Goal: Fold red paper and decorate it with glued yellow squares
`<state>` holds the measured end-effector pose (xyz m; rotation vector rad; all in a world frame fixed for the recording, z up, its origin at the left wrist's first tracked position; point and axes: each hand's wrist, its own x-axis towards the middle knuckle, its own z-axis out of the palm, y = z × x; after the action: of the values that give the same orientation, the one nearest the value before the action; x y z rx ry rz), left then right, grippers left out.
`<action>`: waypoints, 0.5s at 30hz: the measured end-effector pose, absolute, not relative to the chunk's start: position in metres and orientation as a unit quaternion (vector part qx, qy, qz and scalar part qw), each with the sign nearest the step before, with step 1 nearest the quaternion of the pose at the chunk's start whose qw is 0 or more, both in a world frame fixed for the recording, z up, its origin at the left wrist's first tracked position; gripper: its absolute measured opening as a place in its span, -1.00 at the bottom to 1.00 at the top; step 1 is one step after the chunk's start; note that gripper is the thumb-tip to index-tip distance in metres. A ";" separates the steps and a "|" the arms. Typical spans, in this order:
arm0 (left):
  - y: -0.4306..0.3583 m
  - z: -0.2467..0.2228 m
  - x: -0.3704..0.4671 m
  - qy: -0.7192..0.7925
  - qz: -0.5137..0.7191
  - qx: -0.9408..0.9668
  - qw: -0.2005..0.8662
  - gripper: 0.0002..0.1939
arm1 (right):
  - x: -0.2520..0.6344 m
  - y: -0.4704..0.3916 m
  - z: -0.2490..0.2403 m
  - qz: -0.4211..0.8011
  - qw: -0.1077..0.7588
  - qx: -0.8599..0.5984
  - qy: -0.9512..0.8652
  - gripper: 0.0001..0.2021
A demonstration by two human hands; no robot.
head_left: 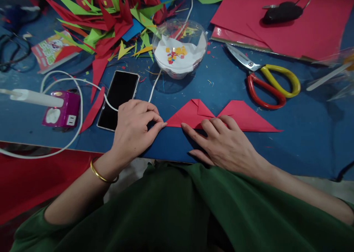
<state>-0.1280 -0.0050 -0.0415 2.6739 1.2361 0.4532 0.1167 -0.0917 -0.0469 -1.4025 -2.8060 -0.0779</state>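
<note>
A folded piece of red paper [246, 117] lies flat on the blue table, with two peaks and a notch between them. Its long straight edge faces me. Thumb and forefinger of my left hand [135, 125] pinch together at the paper's left tip. My right hand [224, 141] rests palm down, fingers spread, with the fingertips on the paper's lower edge near the middle. Some of the paper is hidden beneath those fingers. Partly behind my left hand is a black phone [118, 93] with a white cable.
Scissors [262, 73] with red and yellow handles lie beyond the paper. A clear bowl [179, 66] holds paper bits. Red sheets [318, 27] carry a black key [283, 12]. Coloured paper scraps [110, 20] pile up at far left. A purple plug adapter [65, 110] sits left.
</note>
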 end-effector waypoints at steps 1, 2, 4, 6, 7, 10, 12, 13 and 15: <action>-0.006 -0.042 -0.128 0.414 0.153 0.894 0.078 -0.83 | 0.117 -0.092 -0.047 -0.026 0.003 -0.447 -0.894 -0.38; -0.006 -0.042 -0.129 0.415 0.154 0.894 0.074 -0.83 | 0.117 -0.092 -0.047 -0.028 0.004 -0.448 -0.894 -0.38; -0.006 -0.043 -0.129 0.416 0.155 0.894 0.067 -0.83 | 0.116 -0.092 -0.046 -0.032 0.005 -0.449 -0.893 -0.38; -0.006 -0.042 -0.131 0.421 0.155 0.892 0.059 -0.84 | 0.116 -0.092 -0.046 -0.035 0.005 -0.449 -0.893 -0.38; -0.006 -0.041 -0.133 0.426 0.153 0.890 0.053 -0.83 | 0.116 -0.092 -0.046 -0.036 0.005 -0.449 -0.893 -0.39; -0.009 -0.036 -0.139 0.449 0.153 0.880 0.017 -0.81 | 0.115 -0.092 -0.047 -0.038 0.005 -0.450 -0.892 -0.40; -0.015 -0.033 -0.141 0.456 0.181 0.871 -0.023 -0.85 | 0.115 -0.092 -0.047 -0.039 0.006 -0.451 -0.892 -0.40; -0.020 -0.033 -0.140 0.450 0.204 0.869 -0.041 -0.89 | 0.115 -0.093 -0.047 -0.039 0.007 -0.452 -0.891 -0.39; -0.032 -0.035 -0.134 0.396 0.257 0.880 -0.059 -0.97 | 0.115 -0.093 -0.047 -0.038 0.008 -0.453 -0.891 -0.39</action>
<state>-0.1344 -0.0324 -0.0353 2.8718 1.2914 0.8401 0.1145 -0.0931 -0.0469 -1.4165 -2.7829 -0.1195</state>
